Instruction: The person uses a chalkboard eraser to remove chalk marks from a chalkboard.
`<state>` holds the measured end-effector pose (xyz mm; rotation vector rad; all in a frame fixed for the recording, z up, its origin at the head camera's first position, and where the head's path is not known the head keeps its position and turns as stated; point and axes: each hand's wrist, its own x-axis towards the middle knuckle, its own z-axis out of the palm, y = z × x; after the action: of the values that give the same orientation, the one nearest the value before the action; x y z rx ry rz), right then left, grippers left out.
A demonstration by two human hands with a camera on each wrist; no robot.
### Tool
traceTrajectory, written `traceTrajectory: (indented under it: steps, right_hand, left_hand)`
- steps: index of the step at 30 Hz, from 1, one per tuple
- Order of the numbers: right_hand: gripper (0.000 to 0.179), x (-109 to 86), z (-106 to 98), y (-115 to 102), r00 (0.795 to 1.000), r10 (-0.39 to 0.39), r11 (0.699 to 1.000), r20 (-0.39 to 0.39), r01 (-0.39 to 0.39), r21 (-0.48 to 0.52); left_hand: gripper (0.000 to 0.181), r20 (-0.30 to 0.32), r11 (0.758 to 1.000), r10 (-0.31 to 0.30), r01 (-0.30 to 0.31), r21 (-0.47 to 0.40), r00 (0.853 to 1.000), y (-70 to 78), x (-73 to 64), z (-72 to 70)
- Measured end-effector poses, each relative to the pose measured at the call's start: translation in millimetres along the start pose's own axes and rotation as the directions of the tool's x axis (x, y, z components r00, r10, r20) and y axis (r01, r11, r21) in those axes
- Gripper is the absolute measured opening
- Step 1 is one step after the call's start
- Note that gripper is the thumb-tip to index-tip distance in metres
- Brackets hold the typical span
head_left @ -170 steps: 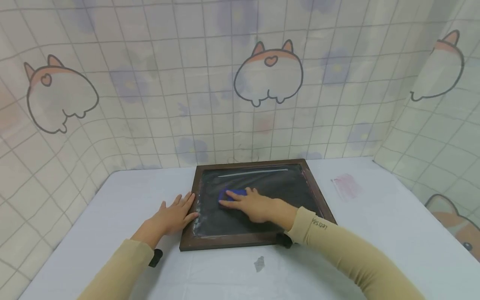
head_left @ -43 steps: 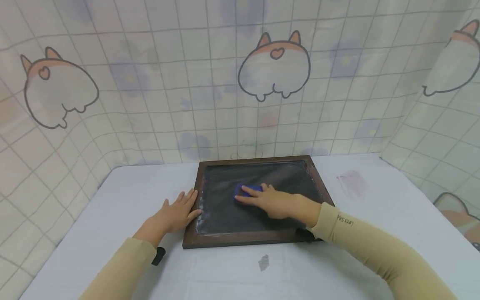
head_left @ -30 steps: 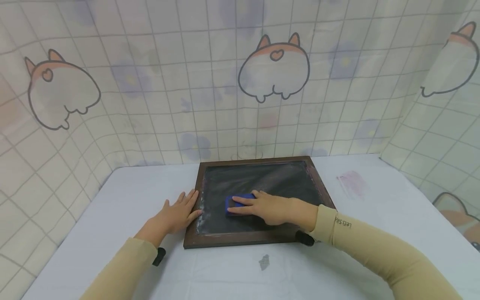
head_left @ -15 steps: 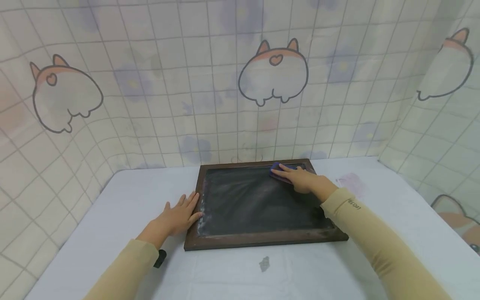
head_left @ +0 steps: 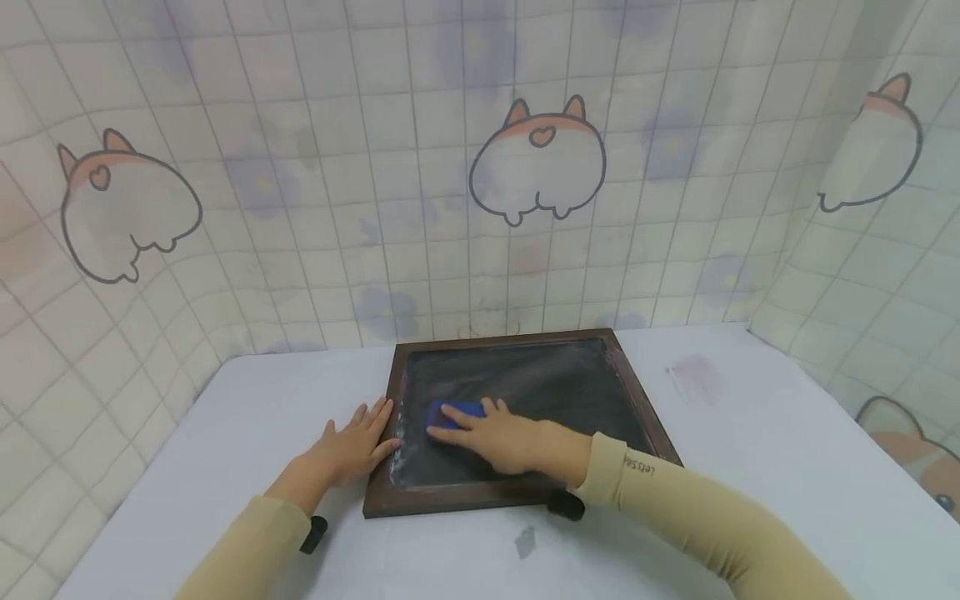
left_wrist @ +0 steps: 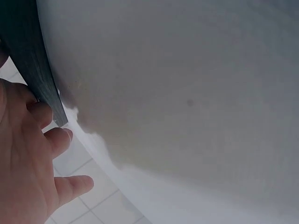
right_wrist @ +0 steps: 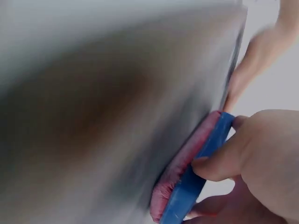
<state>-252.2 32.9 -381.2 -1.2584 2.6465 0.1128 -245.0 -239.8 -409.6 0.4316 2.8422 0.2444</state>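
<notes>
A small blackboard (head_left: 570, 392) in a dark brown wooden frame lies on the white-covered table. My right hand (head_left: 506, 439) grips a blue blackboard eraser (head_left: 471, 408) on the left half of the board. Seen from the right wrist, the eraser has a blue back (right_wrist: 190, 186) and a pink pad (right_wrist: 163, 198) facing the board, with the thumb pressed along the blue side. My left hand (head_left: 343, 452) rests spread on the board's left frame edge. In the left wrist view its fingers (left_wrist: 58, 140) lie by the frame's corner (left_wrist: 42, 79).
Chalk residue (head_left: 398, 450) lines the board's left inner edge. A pink smudge (head_left: 693, 377) marks the cloth on the right, and a grey patch (head_left: 526, 542) lies in front of the board. A patterned curtain (head_left: 337, 208) stands behind and at both sides.
The right hand swept the eraser up to the board's far right corner, then back down to the left. The white chalk line seen earliest near the top is gone. The left hand stayed put.
</notes>
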Motion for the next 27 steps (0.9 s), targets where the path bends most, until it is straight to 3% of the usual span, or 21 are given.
traceTrajectory:
  steps: [4, 7, 10, 13, 17, 20, 23, 27]
  right_hand:
    - [0.093, -10.6, 1.4, -20.5, 0.989, -0.141, 0.989, 0.037, 0.143, -0.027]
    - [0.095, -13.0, -1.6, -8.2, 0.989, -0.136, 0.99, 0.05, 0.135, 0.026]
    - [0.098, -13.2, -4.8, 23.4, 0.997, -0.056, 0.993, 0.046, 0.051, 0.103]
    - [0.098, -18.7, -4.8, 67.9, 0.996, 0.084, 0.983, 0.031, -0.088, 0.164]
    - [0.094, -37.4, -0.5, 125.2, 0.961, 0.277, 0.937, 0.016, -0.273, 0.216]
    - [0.089, -51.1, 3.8, 146.3, 0.94, 0.34, 0.919, -0.003, -0.331, 0.214]
    - [0.086, -61.7, 7.8, 138.4, 0.95, 0.309, 0.931, -0.043, -0.293, 0.22]
    - [0.085, -76.2, 11.1, 96.3, 0.984, 0.139, 0.973, -0.113, -0.114, 0.203]
  left_hand:
    - [0.075, 0.005, 1.0, -0.008, 0.008, 0.016, 1.0, 0.5, -0.8, 3.0]
    - [0.075, 0.005, 1.0, -0.006, 0.006, 0.016, 1.0, 1.9, -0.6, 2.4]
    - [0.075, 0.014, 1.0, -0.01, 0.01, 0.001, 1.0, 3.5, -1.5, 1.2]
    - [0.076, 0.019, 1.0, -0.014, 0.014, -0.014, 1.0, 4.2, -2.8, 0.0]
    - [0.076, 0.021, 1.0, -0.008, 0.008, -0.02, 1.0, 3.7, -3.3, -1.7]
    - [0.076, 0.023, 1.0, -0.002, 0.003, -0.025, 1.0, 3.7, -3.2, -3.6]
    - [0.076, 0.031, 1.0, 0.0, 0.001, -0.03, 1.0, 4.5, -3.5, -4.8]
    - [0.076, 0.033, 1.0, 0.001, 0.0, -0.025, 0.999, 4.8, -4.6, -5.8]
